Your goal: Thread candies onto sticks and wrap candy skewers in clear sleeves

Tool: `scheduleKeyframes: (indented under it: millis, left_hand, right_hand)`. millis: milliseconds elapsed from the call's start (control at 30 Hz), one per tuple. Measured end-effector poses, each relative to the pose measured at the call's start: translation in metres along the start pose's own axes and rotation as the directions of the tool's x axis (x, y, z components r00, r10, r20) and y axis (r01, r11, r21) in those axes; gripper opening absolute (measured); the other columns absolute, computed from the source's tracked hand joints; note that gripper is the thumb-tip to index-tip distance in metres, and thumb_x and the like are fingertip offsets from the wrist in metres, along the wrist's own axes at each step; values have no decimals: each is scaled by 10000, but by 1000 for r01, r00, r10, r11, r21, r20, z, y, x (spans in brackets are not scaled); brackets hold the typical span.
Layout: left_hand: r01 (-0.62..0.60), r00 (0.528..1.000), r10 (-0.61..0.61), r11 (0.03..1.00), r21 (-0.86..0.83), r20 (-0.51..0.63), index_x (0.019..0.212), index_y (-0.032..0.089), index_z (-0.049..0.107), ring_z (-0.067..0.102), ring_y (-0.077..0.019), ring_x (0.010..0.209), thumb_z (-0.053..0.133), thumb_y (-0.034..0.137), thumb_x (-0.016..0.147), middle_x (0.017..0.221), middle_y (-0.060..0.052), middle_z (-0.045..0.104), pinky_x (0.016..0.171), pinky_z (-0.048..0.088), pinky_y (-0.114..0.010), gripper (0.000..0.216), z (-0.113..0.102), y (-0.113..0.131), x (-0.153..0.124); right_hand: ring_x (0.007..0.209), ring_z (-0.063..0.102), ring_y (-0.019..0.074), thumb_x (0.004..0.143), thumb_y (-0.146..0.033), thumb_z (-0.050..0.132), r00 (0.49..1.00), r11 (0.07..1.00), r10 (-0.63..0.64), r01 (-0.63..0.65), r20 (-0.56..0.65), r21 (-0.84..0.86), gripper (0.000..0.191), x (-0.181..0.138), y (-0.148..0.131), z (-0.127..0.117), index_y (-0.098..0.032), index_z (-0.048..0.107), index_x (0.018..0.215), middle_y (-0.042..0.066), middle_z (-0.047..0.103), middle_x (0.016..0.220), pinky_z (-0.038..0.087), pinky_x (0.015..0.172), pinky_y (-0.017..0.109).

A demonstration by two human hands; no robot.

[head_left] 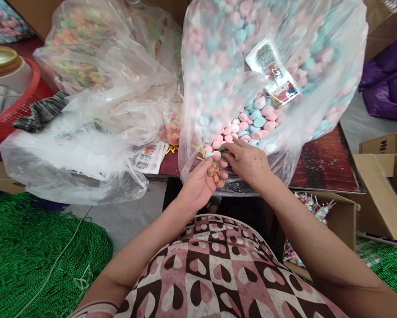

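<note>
The table is dark red. At far L, a red basket, then a clear bag w/ green & orange candy. Next, L hand, its grip curled round a few orange & green sweets. R hand is just beside it, fingertips by pink & blue candies in a big see-thru bag; can't tell if its grip has any. Far R: brown box.

Pink, brown and cream heart-checked top, seemingly black trousers
</note>
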State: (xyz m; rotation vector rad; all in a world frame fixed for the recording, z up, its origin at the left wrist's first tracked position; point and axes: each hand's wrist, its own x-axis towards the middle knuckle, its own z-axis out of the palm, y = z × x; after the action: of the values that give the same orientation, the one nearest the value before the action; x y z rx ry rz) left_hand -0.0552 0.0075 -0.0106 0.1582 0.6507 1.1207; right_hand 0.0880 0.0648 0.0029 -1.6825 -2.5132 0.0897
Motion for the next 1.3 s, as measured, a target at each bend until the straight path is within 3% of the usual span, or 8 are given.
scheduleKeyframes:
  millis: [167, 367, 533, 633, 733, 833, 1000, 1300]
  left_hand:
    - [2, 1000, -2, 1000, -7, 4, 965, 147, 617, 616, -116, 628, 509, 245, 930, 866, -37, 645, 489, 427, -207, 149, -1, 0, 1]
    - [9, 1000, -9, 1000, -14, 4, 964, 155, 614, 621, -115, 626, 530, 233, 915, 855, -36, 653, 494, 425, -206, 125, 0, 0, 0]
    - [21, 1000, -21, 1000, -5, -16, 951, 159, 610, 627, -116, 624, 548, 224, 901, 856, -37, 664, 498, 420, -208, 103, 2, 1, 0]
    - [19, 999, -19, 1000, 2, -28, 945, 160, 609, 629, -114, 623, 571, 225, 887, 855, -35, 667, 503, 421, -208, 95, 2, 1, 0]
    - [14, 1000, -14, 1000, 3, -16, 945, 158, 611, 633, -116, 633, 574, 231, 889, 857, -36, 665, 509, 427, -210, 99, 2, 2, -1]
    - [16, 1000, -16, 1000, 2, -13, 946, 156, 615, 633, -116, 635, 567, 231, 895, 852, -36, 662, 520, 437, -212, 102, 2, 2, -1]
    - [9, 1000, -9, 1000, 1, -9, 945, 148, 623, 630, -116, 624, 525, 223, 917, 839, -39, 652, 522, 443, -214, 127, 2, 1, 0]
    - [11, 1000, -11, 1000, 4, -13, 953, 146, 627, 637, -118, 634, 511, 230, 927, 841, -42, 655, 530, 449, -211, 145, 2, 1, 0]
  right_hand:
    - [849, 612, 199, 945, -286, 465, 1000, 998, -8, 8, -13, 57, 246, -3, -4, 9, -217, 701, 955, 53, 687, 916, 271, 570, 296]
    - [857, 618, 206, 927, -263, 474, 998, 994, 30, -24, -50, 104, 322, -1, -4, 15, -242, 650, 1195, 55, 692, 1057, 300, 569, 298]
    - [773, 613, 206, 929, -303, 471, 998, 992, 54, -51, -29, 112, 281, 10, -5, 16, -243, 721, 1043, 63, 699, 987, 312, 559, 297]
    - [798, 612, 204, 897, -287, 519, 997, 961, 60, -48, -38, 271, 230, 12, 0, 16, -212, 733, 929, 65, 703, 928, 373, 618, 294]
    - [758, 591, 179, 840, -279, 587, 992, 828, 125, -85, -35, 554, 159, 9, 10, 14, -182, 713, 830, 43, 687, 825, 409, 665, 290]
    - [621, 525, 134, 812, -352, 626, 975, 581, 209, -183, 73, 793, 198, 4, 19, 11, -168, 697, 833, 8, 632, 711, 397, 588, 266]
    - [521, 451, 100, 765, -410, 675, 941, 286, 243, -303, 237, 909, 243, -2, 22, 6, -168, 688, 776, -24, 558, 597, 344, 489, 235]
    - [599, 511, 119, 820, -411, 643, 974, 410, 166, -208, 152, 888, 255, -11, 19, 3, -164, 707, 831, -22, 587, 626, 406, 576, 250]
